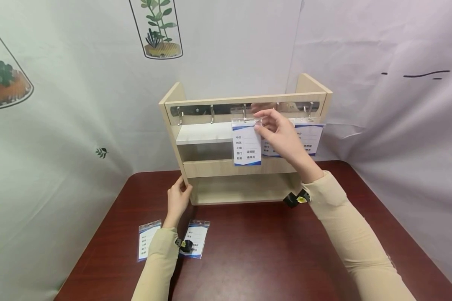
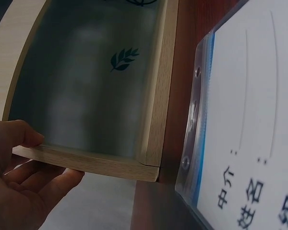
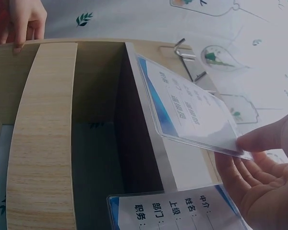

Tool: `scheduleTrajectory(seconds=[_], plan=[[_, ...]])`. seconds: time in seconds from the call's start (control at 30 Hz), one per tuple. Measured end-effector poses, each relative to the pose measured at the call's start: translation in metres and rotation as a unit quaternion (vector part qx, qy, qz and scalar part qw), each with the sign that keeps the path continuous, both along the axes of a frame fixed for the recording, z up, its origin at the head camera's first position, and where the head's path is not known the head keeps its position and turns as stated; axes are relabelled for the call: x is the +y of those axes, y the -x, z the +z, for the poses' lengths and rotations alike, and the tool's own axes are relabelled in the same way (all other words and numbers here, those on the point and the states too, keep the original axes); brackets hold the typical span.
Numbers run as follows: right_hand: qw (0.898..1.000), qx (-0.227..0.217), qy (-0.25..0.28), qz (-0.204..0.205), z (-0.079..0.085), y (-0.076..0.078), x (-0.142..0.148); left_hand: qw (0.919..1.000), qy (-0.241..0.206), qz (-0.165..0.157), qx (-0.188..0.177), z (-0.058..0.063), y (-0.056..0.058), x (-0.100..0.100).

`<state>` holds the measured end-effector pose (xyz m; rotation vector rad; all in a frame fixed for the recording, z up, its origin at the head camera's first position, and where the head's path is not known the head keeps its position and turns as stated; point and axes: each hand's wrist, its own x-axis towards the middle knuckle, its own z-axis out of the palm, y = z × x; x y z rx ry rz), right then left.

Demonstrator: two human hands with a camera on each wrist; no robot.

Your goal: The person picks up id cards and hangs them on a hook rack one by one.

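Observation:
My right hand pinches the upper right corner of a clear-sleeved name badge at the middle hook of a wooden shelf rack. Whether the hook passes through the badge's slot, I cannot tell. In the right wrist view, thumb and fingers grip the edge of this badge. My left hand holds the rack's left side panel low down, its thumb and fingers around the panel edge in the left wrist view. Behind the right hand, another badge is partly hidden.
One more badge hangs at the right end of the hook strip. Two badges lie on the dark red table, a left one and a right one, both partly covered by the left arm. Left of the middle hook is a bare hook.

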<state>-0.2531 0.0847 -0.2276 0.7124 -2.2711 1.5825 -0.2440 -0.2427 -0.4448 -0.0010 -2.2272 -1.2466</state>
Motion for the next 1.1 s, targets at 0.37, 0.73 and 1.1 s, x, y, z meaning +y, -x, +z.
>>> scheduleTrajectory(seconds=[0.37, 0.73, 1.1], plan=[[1.0, 0.017, -0.013, -0.02, -0.002, -0.001, -0.002, 1.0, -0.002, -0.004, 0.001, 0.001, 0.0, 0.0], [0.997, 0.044, -0.007, -0.061, -0.004, -0.002, -0.01, 1.0, -0.008, -0.005, -0.003, 0.001, -0.001, 0.001], [0.996, 0.026, -0.004, -0.09, 0.001, -0.005, -0.014, 1.0, 0.006, 0.002, 0.002, -0.001, -0.001, 0.0]])
